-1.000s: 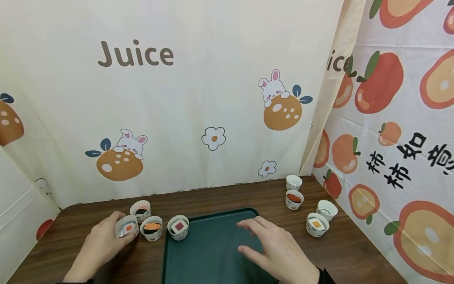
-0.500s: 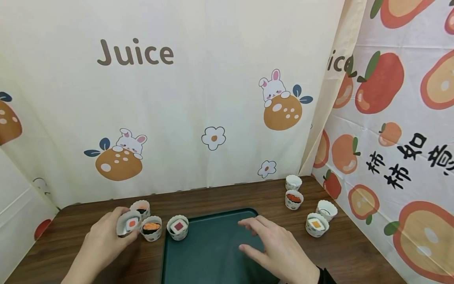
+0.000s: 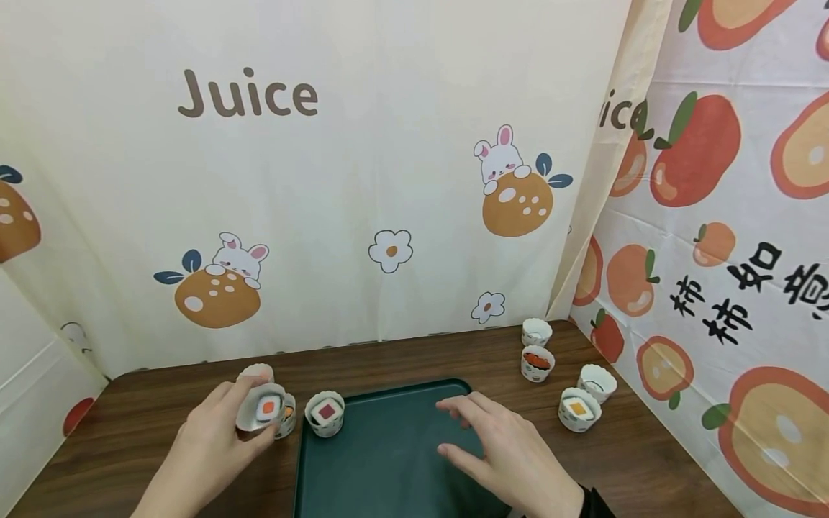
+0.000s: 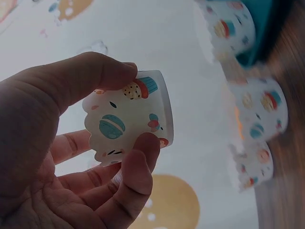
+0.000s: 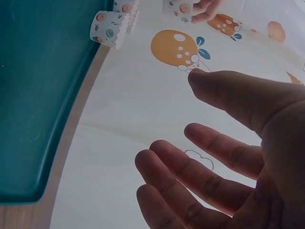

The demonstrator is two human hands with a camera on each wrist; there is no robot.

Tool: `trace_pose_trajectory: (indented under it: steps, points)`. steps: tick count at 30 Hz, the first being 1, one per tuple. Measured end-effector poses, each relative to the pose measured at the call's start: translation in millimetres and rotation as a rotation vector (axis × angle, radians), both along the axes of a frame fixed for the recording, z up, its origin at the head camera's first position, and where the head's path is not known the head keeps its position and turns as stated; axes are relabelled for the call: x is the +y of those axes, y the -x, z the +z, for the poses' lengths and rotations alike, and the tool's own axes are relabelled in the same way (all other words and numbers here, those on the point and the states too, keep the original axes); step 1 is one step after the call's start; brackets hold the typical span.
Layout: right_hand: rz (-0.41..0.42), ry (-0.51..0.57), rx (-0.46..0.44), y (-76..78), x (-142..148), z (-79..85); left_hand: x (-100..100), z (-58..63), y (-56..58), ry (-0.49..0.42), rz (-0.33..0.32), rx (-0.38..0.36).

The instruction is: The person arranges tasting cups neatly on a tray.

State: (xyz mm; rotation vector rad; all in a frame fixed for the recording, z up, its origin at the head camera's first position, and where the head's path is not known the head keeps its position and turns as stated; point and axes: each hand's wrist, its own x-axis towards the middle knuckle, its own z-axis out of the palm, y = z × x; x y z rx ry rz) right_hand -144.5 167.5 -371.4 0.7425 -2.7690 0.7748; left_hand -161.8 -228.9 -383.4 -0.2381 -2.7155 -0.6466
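My left hand (image 3: 214,439) pinches a white paper cupcake cup (image 4: 128,114) between thumb and fingers. A white sushi piece with an orange-red centre (image 3: 267,408) sits inside it. The held cup overlaps a cup with an orange topping (image 3: 286,423) in the head view, and another cup (image 3: 257,371) shows just behind my fingers. A cup with a dark-red-centred piece (image 3: 326,414) stands at the left edge of the green tray (image 3: 388,460). My right hand (image 3: 505,453) hovers over the tray's right side, fingers spread and holding nothing.
At the right of the wooden table (image 3: 648,467) stand a cup with a yellow-centred piece (image 3: 579,410), a plain-looking cup (image 3: 597,383), a cup with a red topping (image 3: 537,363) and one more cup (image 3: 536,332). Printed cloth walls (image 3: 414,180) rise behind and to the right.
My left hand has lifted the paper cup and carried it to the right, now partly covering the orange-topped cup. My right hand has stayed almost still.
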Motion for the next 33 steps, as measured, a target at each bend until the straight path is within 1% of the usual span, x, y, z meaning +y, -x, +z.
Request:
trace_pose_trajectory:
  steps: [2,5,9,14,16,19,23,29,31,33]
  points:
    - [0.001,0.000,-0.002,0.1,0.2,-0.6,7.1,0.7,-2.9,-0.005,-0.027,0.028]
    - [0.002,0.000,-0.011,0.2,-0.1,-1.3,17.8,0.9,-7.2,-0.003,-0.065,0.040]
    - [0.000,-0.004,-0.018,-0.4,-0.8,-1.6,31.3,0.0,-11.5,-0.006,-0.125,0.011]
    - [0.008,-0.005,-0.004,-0.9,-1.8,-2.9,44.4,-4.8,-15.2,-0.034,-0.195,0.043]
    - [0.011,-0.005,-0.006,-1.2,-2.1,-3.7,48.2,-7.7,-16.3,-0.031,-0.220,0.060]
    - [0.017,-0.007,-0.004,-2.0,-2.8,-4.4,52.2,-11.0,-17.2,-0.031,-0.267,0.049]
    - [0.035,-0.016,0.008,-1.9,-5.4,-4.9,55.6,-13.3,-18.6,-0.039,-0.336,0.051]
    - [0.078,-0.017,-0.040,-1.4,-12.1,-4.6,67.3,-19.4,-19.8,-0.029,-0.403,0.101]
    - [0.089,-0.015,-0.045,-3.1,-13.8,-5.8,73.8,-22.8,-20.3,-0.038,-0.438,0.076]
    - [0.093,-0.005,-0.045,-5.1,-14.4,-7.5,81.3,-26.6,-20.6,-0.053,-0.486,0.053]
